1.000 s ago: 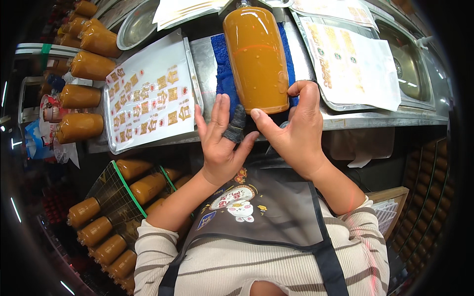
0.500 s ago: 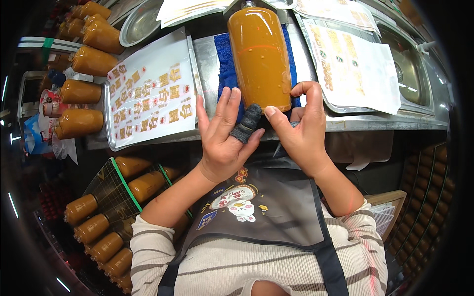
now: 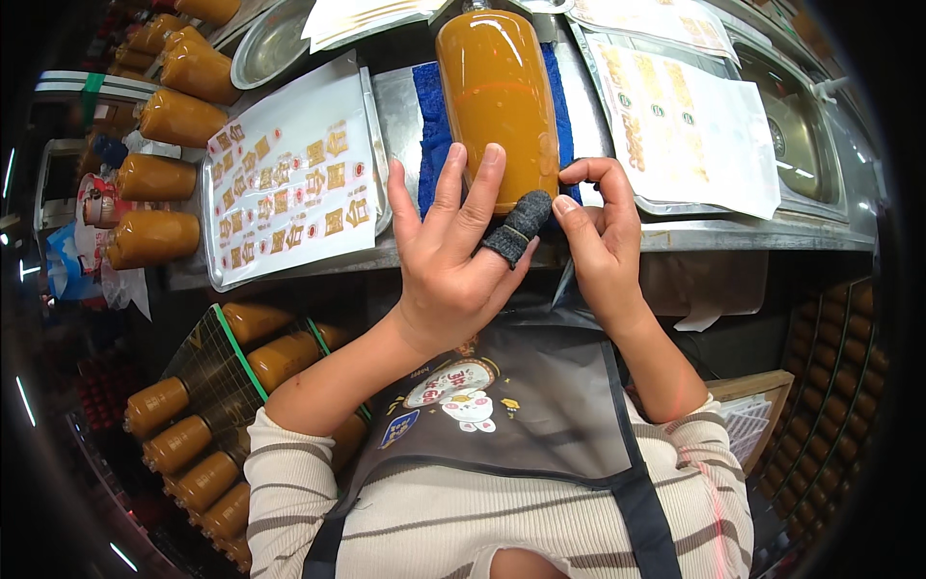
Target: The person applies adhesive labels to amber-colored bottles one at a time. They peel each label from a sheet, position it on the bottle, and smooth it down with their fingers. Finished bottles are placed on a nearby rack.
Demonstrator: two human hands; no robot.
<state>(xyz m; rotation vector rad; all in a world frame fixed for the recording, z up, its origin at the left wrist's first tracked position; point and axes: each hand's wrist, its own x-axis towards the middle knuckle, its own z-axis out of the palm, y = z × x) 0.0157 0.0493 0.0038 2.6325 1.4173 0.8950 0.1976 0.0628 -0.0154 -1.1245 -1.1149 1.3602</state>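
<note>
A glossy amber-brown bottle lies on a blue towel, its neck toward the far side and its base toward me. My left hand is open, fingers spread, two of them reaching over the bottle's left side. A dark grey cloth sleeve covers its index finger, whose tip is at the base's right corner. Beside that corner my right hand is closed, thumb and index finger drawn close. A thin bluish sliver shows below its palm; its kind is unclear, and curled fingers hide the grip.
To the left, a tray carries a white sheet of gold stickers. Another sticker sheet lies right, before a steel sink. Similar bottles line the far left; more lie in a rack below. A metal bowl stands behind.
My left hand has moved right, its sleeved fingertip going from the middle of the bottle's base to the right corner. The right thumb has shifted right, and the bottle appears slightly farther left.
</note>
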